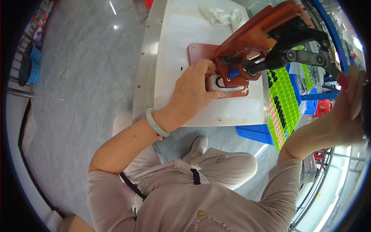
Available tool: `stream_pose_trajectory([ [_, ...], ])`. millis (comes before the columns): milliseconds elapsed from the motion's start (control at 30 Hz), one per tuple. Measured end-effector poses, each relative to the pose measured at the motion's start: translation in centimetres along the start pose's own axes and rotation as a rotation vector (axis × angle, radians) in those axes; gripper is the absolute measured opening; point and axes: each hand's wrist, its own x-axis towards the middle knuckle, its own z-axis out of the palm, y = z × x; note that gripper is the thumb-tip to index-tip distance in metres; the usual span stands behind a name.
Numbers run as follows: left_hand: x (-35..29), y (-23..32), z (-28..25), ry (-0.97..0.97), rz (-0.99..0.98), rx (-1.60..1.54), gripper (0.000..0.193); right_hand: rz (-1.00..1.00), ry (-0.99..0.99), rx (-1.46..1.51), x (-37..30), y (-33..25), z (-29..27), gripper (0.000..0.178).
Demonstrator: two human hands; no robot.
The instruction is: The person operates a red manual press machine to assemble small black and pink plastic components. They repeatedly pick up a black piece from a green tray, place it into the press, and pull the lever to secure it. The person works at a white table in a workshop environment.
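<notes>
1. White oblong piece [228, 88], with a dark loop on it, sitting right beneath the working head of the toggle press [241, 38], over the reddish-brown base plate [197, 51] on the desk [228, 114].
2. My left grip [193, 83] is clamped around its left end, thumb on the near side, fingers beyond.
3. My right grip [347, 96] is up at the red lever handle [342, 79]; it's blurred, so I can't tell whether my fingers close round it.
4. Step in hand, I judge: steadying the piece for pressing.
5. Next move calls for square seating, clear left fingertips and an even lever stroke.
</notes>
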Motion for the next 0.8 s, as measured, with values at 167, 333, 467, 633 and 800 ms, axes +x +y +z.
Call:
stream_pose_trajectory([
  [167,-0.1,0.0,0.2,-0.002,0.016,-0.007,0.056,-0.273,-0.314,-0.126,-2.5,-0.5,1.7,0.053],
  [333,-0.2,-0.2,0.0,0.016,0.008,-0.009,0.056,-0.413,0.063,-0.419,-4.5,1.4,5.0,0.029],
  [467,0.2,0.0,0.3,0.006,-0.019,0.003,0.054,-0.601,0.454,-0.429,-6.5,3.9,6.7,0.038],
  [633,0.2,0.3,-0.4,-0.015,-0.037,0.003,0.053,-0.355,0.212,-0.46,-5.6,3.3,5.8,0.032],
  [800,0.3,0.2,-0.5,-0.022,-0.038,0.03,0.052,0.031,0.156,-0.446,-0.8,1.5,0.6,0.039],
])
